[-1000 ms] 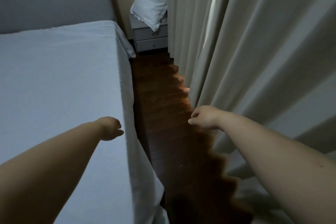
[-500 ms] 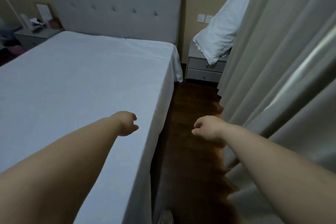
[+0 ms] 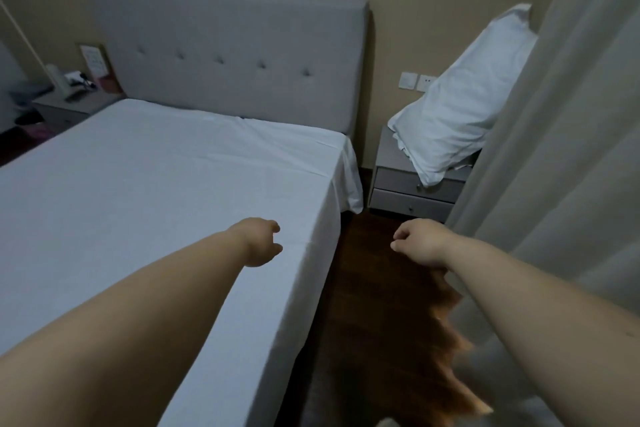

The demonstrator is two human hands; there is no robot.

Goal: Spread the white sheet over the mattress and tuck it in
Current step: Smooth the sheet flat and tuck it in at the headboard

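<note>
Since a moment ago the view has lifted and turned left, so the whole grey tufted headboard and the far nightstand now show, while both arms have stayed stretched forward at about the same height. The left hand hangs over the near right part of the bed with its grip narrow, fingers loosely curled and holding nothing; whether it touches the cloth cannot be told. The right hand hangs over the dark wooden floor in the aisle between bed and curtain, its grip likewise loosely curled and empty.

The white sheet lies spread flat across the mattress up to the headboard, with light creases near the head end. Its right edge drapes down the side of the bed, and at the head corner a loose flap hangs untucked.

A white pillow leans tilted on the near nightstand, beside the curtain. Two wall switches sit just left of the pillow.
</note>
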